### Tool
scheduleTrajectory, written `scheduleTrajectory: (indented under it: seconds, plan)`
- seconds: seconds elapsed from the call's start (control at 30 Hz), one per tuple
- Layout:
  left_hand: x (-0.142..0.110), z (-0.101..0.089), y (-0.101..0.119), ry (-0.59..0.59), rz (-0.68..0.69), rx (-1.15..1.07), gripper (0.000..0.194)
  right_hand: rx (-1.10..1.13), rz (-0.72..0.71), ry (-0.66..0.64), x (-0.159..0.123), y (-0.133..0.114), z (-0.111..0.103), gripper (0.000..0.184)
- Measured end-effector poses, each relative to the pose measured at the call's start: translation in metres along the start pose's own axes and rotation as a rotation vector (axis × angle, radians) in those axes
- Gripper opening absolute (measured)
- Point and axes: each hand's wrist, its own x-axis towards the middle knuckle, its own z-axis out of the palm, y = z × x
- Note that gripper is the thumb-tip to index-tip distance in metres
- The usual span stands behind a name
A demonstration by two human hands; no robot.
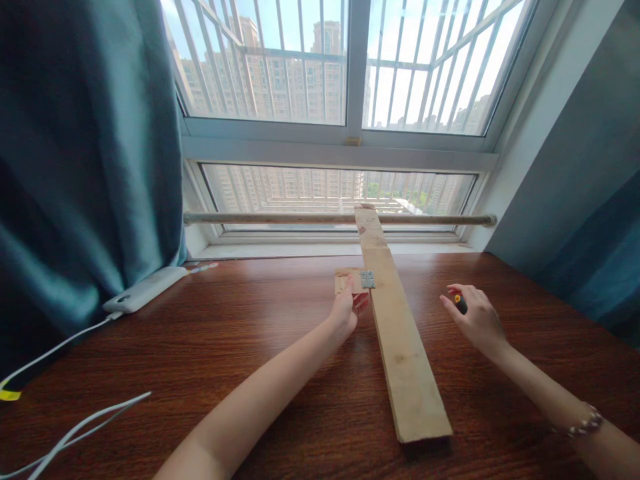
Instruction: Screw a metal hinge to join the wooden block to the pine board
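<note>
A long pale wooden board (405, 347) stretches from the table's near part toward the window, its far end by the horizontal rail. A metal hinge (368, 279) lies across the joint between it and a small wooden block (344, 281) on its left. My left hand (349, 309) is closed on that block, thumb on top and fingers below. To the right of the board, my right hand (475, 318) hovers apart from it, fingers curled around a short black handle with a yellow end, which looks like a screwdriver (461, 304). Its shaft is not visible.
The brown wooden table (280, 407) meets the window sill at the back. A white power strip (145, 290) lies at the left by a dark curtain (85, 147). White cable (85, 420) loops over the near left corner. A rail (280, 218) crosses the window.
</note>
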Motion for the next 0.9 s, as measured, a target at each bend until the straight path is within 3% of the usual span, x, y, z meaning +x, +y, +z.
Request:
scheduleTrajectory:
  seconds: [0.2, 0.37, 0.57, 0.8, 0.9]
  plan:
    - [0.001, -0.001, -0.001, -0.006, 0.009, 0.002, 0.023, 0.264, -0.168, -0.074, 0.017, -0.083, 0.008, 0.013]
    - [-0.001, -0.001, -0.001, -0.026, 0.020, -0.011, 0.024, 0.382, -0.225, -0.121, 0.033, -0.123, 0.025, 0.014]
    - [-0.006, 0.001, -0.001, -0.066, 0.046, -0.038, 0.022, 0.301, -0.210, -0.171, 0.035, -0.138, 0.043, 0.020]
    - [-0.005, -0.004, -0.007, -0.107, 0.083, -0.041, 0.004, 0.167, -0.275, -0.186, 0.028, -0.137, 0.046, 0.028]
    - [-0.005, -0.006, -0.011, -0.161, 0.118, -0.018, 0.007, 0.164, -0.275, -0.189, 0.028, -0.137, 0.045, 0.030]
